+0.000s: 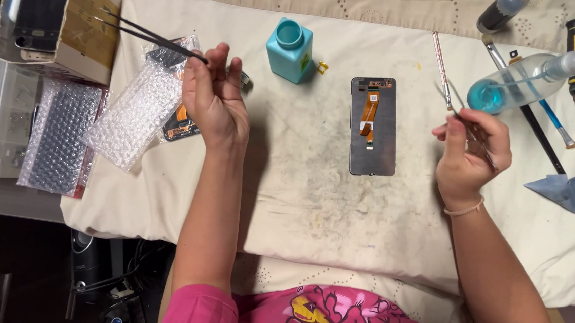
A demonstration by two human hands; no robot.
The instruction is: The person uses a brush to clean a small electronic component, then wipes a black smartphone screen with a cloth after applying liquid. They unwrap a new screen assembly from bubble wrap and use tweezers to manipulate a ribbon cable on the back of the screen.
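Two hands are working over the stained cream cloth (pixel 311 204), both closed on tools. My left hand (pixel 214 102) is pinching black tweezers (pixel 149 35) between thumb and fingers; the tips are pointing toward 10 o'clock, out over a cardboard box (pixel 85 22). Just at 9 o'clock of that hand a bubble-wrap pouch (pixel 136 114) is lying, and a dark phone part with orange flex (pixel 181 126) is peeking from under it, near my wrist.

My right hand (pixel 470 154) is curling shut around a thin brush (pixel 447 78), fingers wrapped on its lower end, the handle rising toward 11 o'clock. How tight the grip is, I cannot tell.

Between the hands a dark phone screen panel (pixel 373 126) is lying flat, back up, an orange ribbon on it, touching neither hand. At 10 o'clock of it a teal bottle (pixel 290 50) is standing. At 1 o'clock of my right hand a clear bottle with blue liquid (pixel 515 86) is lying tilted, screwdrivers (pixel 573 53) beside it.
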